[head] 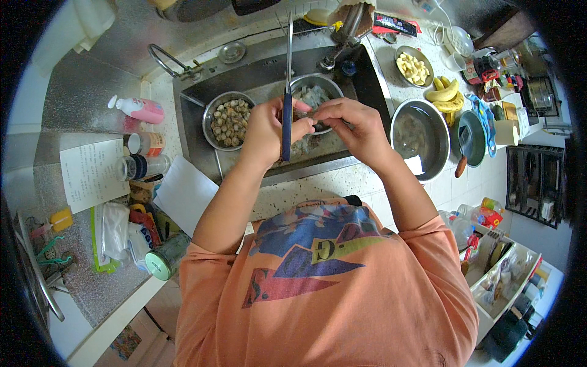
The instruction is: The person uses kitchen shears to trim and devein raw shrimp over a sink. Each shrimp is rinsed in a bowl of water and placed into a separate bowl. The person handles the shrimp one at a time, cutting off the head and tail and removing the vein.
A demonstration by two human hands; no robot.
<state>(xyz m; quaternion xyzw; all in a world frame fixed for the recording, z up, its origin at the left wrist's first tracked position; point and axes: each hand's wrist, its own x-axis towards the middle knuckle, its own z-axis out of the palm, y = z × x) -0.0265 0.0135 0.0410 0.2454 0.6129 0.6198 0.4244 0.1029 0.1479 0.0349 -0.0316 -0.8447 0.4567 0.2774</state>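
My left hand [270, 126] holds a long knife [287, 124] by its dark blue handle, blade pointing toward the wall. Its thumb and fingertips meet those of my right hand [357, 124] over the sink [270, 176]. Between the fingertips is a small greyish piece of seafood, mostly hidden. Just beyond and below them sits a steel bowl [340, 87] of translucent pieces that look like peeled shrimp [314, 95]. Left of my left hand stands a steel bowl [207, 130] of small clams or snails [229, 123].
Right of the sink are a large steel basin [441, 169] of water, peeled garlic cloves [412, 69] in a bowl, bananas [442, 94] and a frying pan [477, 137]. At left stand a pink pump bottle [140, 109], jars [146, 143] and paper sheets [185, 195]. A faucet [176, 69] rises behind.
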